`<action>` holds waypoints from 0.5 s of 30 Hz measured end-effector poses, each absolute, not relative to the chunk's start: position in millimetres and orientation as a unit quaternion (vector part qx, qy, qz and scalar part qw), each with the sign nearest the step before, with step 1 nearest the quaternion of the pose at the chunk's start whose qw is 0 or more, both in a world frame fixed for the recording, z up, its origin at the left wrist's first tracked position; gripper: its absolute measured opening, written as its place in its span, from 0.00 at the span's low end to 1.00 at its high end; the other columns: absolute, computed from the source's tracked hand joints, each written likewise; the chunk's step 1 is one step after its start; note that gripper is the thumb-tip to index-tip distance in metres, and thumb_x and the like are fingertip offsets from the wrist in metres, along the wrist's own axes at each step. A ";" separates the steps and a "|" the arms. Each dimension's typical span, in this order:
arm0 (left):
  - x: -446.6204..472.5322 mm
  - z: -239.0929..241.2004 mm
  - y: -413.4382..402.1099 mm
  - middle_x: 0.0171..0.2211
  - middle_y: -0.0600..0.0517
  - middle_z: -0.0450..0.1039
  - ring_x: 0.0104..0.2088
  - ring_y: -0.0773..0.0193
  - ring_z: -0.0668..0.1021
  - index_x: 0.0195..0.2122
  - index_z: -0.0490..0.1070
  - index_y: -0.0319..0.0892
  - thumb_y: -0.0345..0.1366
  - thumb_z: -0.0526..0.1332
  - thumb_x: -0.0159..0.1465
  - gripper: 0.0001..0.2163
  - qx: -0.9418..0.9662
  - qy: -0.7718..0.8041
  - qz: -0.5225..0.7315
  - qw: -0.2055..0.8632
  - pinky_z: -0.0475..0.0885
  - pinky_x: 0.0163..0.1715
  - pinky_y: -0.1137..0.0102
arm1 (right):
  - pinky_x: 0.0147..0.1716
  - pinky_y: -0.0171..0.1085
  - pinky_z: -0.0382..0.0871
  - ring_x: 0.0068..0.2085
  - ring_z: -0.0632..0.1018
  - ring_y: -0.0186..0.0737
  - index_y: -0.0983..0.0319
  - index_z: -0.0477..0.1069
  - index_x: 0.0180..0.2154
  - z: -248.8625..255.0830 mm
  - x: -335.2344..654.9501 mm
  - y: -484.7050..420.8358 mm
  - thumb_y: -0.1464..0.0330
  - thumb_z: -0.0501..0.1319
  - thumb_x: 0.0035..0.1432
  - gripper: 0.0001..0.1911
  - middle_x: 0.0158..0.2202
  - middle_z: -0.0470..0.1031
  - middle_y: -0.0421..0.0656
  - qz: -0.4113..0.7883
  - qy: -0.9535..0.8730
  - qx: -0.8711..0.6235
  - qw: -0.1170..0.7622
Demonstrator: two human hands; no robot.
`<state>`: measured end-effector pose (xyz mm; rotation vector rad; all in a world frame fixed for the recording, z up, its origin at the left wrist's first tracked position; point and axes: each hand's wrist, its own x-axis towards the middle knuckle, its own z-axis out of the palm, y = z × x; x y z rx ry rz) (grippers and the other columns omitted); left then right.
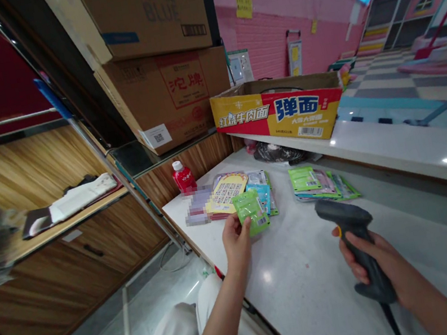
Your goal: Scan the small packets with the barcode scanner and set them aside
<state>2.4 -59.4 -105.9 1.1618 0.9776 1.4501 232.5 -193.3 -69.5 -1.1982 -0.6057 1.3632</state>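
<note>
My left hand pinches a flat green packet by its lower left edge, with a barcode label facing me. Behind that packet lie a yellow printed card, a blue packet and more flat packets, partly covered. In my right hand is a black handheld barcode scanner, gripped round its handle, its cable hanging from the bottom. The scanner's head points left, apart from the green packet. Beyond the scanner sits a pile of green and other coloured packets on the white desk.
A red bottle with a white cap stands at the desk's back left. A yellow-and-red noodle carton rests on the raised white ledge. Brown cardboard boxes are stacked behind. A metal pole leans on the left.
</note>
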 end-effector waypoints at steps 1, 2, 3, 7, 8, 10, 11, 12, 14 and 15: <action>4.4 -102.3 -60.6 0.36 0.49 0.77 0.35 0.62 0.78 0.36 0.71 0.39 0.42 0.67 0.53 0.14 0.480 0.403 0.593 0.505 0.72 0.36 0.70 | 0.11 0.27 0.58 0.14 0.65 0.27 0.61 0.68 0.39 -73.0 238.1 -191.3 0.56 0.68 0.49 0.20 0.20 0.67 0.33 0.581 -0.241 -0.499 0.596; 7.5 -98.8 -61.5 0.36 0.49 0.77 0.34 0.62 0.78 0.35 0.72 0.39 0.42 0.68 0.52 0.14 0.479 0.404 0.587 0.513 0.72 0.35 0.70 | 0.11 0.27 0.58 0.15 0.65 0.27 0.61 0.69 0.38 -76.8 243.6 -189.7 0.57 0.69 0.48 0.20 0.20 0.68 0.34 0.580 -0.227 -0.485 0.614; 11.8 -95.7 -62.1 0.35 0.49 0.78 0.34 0.62 0.78 0.35 0.72 0.39 0.42 0.68 0.52 0.15 0.478 0.404 0.582 0.520 0.72 0.34 0.70 | 0.12 0.27 0.58 0.15 0.65 0.27 0.61 0.69 0.38 -80.5 248.8 -188.4 0.58 0.69 0.49 0.19 0.20 0.68 0.34 0.572 -0.216 -0.475 0.633; 39.5 -86.0 -58.8 0.32 0.48 0.78 0.31 0.63 0.78 0.35 0.72 0.38 0.43 0.68 0.51 0.15 0.460 0.381 0.561 0.573 0.73 0.33 0.70 | 0.13 0.26 0.60 0.17 0.65 0.26 0.61 0.71 0.38 -92.0 262.1 -185.3 0.61 0.69 0.50 0.15 0.21 0.67 0.34 0.538 -0.177 -0.438 0.698; 48.3 -84.1 -56.0 0.31 0.48 0.78 0.31 0.63 0.78 0.36 0.72 0.38 0.43 0.68 0.51 0.16 0.455 0.375 0.549 0.592 0.73 0.32 0.70 | 0.13 0.25 0.60 0.17 0.65 0.26 0.61 0.71 0.37 -93.4 263.4 -184.9 0.61 0.68 0.50 0.15 0.21 0.67 0.34 0.533 -0.166 -0.432 0.708; 67.0 -80.4 -47.8 0.31 0.48 0.77 0.28 0.64 0.78 0.38 0.72 0.38 0.43 0.67 0.51 0.17 0.455 0.373 0.518 0.621 0.73 0.28 0.71 | 0.13 0.25 0.60 0.18 0.64 0.25 0.61 0.71 0.36 -94.7 264.3 -184.5 0.61 0.68 0.51 0.14 0.21 0.66 0.34 0.526 -0.149 -0.420 0.724; 76.6 -78.6 -42.3 0.31 0.49 0.77 0.27 0.65 0.77 0.38 0.71 0.38 0.43 0.67 0.51 0.17 0.460 0.378 0.505 0.625 0.72 0.25 0.72 | 0.13 0.24 0.59 0.18 0.64 0.25 0.61 0.71 0.36 -94.8 264.3 -184.3 0.61 0.68 0.51 0.13 0.21 0.66 0.34 0.523 -0.144 -0.416 0.729; 86.4 -76.8 -35.9 0.30 0.49 0.77 0.26 0.66 0.76 0.38 0.71 0.38 0.43 0.67 0.51 0.17 0.466 0.385 0.497 0.622 0.70 0.23 0.74 | 0.13 0.24 0.59 0.18 0.63 0.25 0.61 0.71 0.36 -94.6 264.1 -184.0 0.61 0.68 0.51 0.13 0.21 0.65 0.34 0.522 -0.142 -0.414 0.732; 106.1 -73.5 -21.2 0.29 0.50 0.76 0.24 0.68 0.75 0.36 0.72 0.37 0.41 0.66 0.51 0.15 0.480 0.397 0.496 0.605 0.66 0.20 0.76 | 0.13 0.24 0.59 0.18 0.63 0.25 0.61 0.71 0.35 -94.1 263.8 -183.2 0.61 0.68 0.50 0.14 0.21 0.65 0.34 0.521 -0.139 -0.417 0.732; 116.1 -72.2 -13.3 0.28 0.50 0.76 0.23 0.68 0.74 0.36 0.72 0.37 0.40 0.66 0.51 0.14 0.485 0.402 0.496 0.598 0.65 0.20 0.76 | 0.13 0.24 0.59 0.18 0.63 0.25 0.61 0.71 0.35 -93.7 263.6 -182.7 0.61 0.69 0.49 0.14 0.21 0.65 0.34 0.521 -0.137 -0.419 0.731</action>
